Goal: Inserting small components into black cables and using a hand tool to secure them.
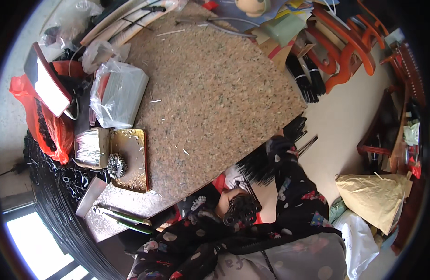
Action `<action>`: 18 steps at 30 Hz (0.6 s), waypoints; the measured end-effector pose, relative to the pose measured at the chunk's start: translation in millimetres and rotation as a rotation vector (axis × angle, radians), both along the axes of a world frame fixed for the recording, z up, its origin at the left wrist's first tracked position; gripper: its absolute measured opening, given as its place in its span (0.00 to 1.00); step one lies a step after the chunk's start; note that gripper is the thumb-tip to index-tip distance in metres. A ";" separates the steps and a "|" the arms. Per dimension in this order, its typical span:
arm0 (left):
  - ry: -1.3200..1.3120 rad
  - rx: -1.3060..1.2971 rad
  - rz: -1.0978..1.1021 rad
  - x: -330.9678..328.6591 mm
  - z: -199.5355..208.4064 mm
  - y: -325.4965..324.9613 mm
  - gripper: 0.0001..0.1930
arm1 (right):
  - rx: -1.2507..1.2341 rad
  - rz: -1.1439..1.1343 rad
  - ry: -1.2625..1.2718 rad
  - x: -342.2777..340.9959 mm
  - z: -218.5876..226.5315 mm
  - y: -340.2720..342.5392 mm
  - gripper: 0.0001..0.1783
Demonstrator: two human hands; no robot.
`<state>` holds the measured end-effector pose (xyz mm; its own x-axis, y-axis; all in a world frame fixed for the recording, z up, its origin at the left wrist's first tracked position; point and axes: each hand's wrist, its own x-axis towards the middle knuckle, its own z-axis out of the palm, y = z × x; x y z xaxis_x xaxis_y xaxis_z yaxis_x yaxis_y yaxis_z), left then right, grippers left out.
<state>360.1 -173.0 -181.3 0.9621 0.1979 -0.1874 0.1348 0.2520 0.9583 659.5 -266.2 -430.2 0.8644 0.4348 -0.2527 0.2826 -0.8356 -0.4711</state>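
Observation:
Below the near table edge, my left hand (pixel 225 201) is closed around a bundle of thin black rods (pixel 243 211), whose ends face up in a cluster. My right arm, in a dark patterned sleeve (pixel 292 179), reaches forward past the table's edge. The cuff lies beside a larger spread of black rods (pixel 258 167); the fingers of my right hand are hidden, so what they hold or touch does not show. More rod ends (pixel 296 128) jut out at the table corner beyond that cuff.
On the speckled stone table (pixel 215 93), a gold-rimmed tray (pixel 139 161) holds a ball of metal pins (pixel 116 165). Next to it are a box of white sticks (pixel 91 148), green-handled pliers (pixel 126 217) and a plastic-wrapped block (pixel 124 95). Paper bags (pixel 371 198) and wooden furniture stand right.

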 end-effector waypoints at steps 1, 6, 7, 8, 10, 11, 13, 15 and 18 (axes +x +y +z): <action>0.022 -0.002 0.014 0.4 3.8 5.1 0.12 | -0.002 0.014 0.022 -8.0 11.8 13.8 0.42; 0.070 0.062 0.026 -1.9 7.3 11.7 0.12 | 0.580 0.409 0.665 -53.9 121.8 10.3 0.51; 0.071 0.019 0.041 -3.4 3.8 7.9 0.12 | 0.670 0.427 1.140 -75.0 187.0 5.7 0.51; 0.012 -0.260 0.106 -10.8 -12.8 -2.5 0.13 | 0.727 0.639 1.063 -90.3 233.8 2.6 0.50; 0.018 -0.246 0.098 -8.9 -16.0 -6.5 0.12 | 0.889 0.772 0.881 -134.0 285.3 -2.8 0.45; 0.021 -0.229 0.088 -9.3 -15.0 -8.3 0.12 | 0.992 0.701 0.781 -158.6 298.7 -5.0 0.42; 0.020 -0.184 0.068 -10.4 -20.7 -18.4 0.12 | 1.064 0.576 0.736 -186.8 291.7 -19.3 0.39; 0.046 -0.065 0.073 -10.7 -20.0 -20.8 0.12 | 1.149 0.467 0.702 -194.2 286.3 -28.4 0.36; 0.010 0.442 0.012 -9.7 4.2 -14.0 0.16 | 1.074 0.416 0.869 -194.0 288.3 -42.7 0.32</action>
<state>350.4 -187.0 -177.1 0.9579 0.2721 -0.0914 0.1439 -0.1798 0.9731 465.5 -308.9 -141.9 0.3755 0.9266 -0.0183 -0.2852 0.0967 -0.9536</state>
